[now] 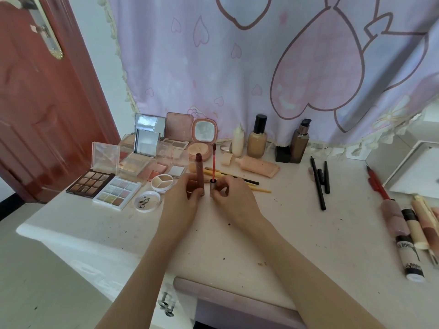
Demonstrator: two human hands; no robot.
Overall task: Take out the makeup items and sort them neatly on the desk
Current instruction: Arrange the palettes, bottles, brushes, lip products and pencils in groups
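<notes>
Over the desk's middle, the left hand gripped an upright lip-gloss tube — the right hand pinched its wand cap, red applicator pointing up, just right of it.

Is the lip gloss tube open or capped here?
Open: left hand holds the tube, right hand holds the wand apart.

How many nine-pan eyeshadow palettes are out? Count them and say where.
2: brown palette at the desk's left edge, pastel palette beside it; the pile behind may hide more.
</notes>
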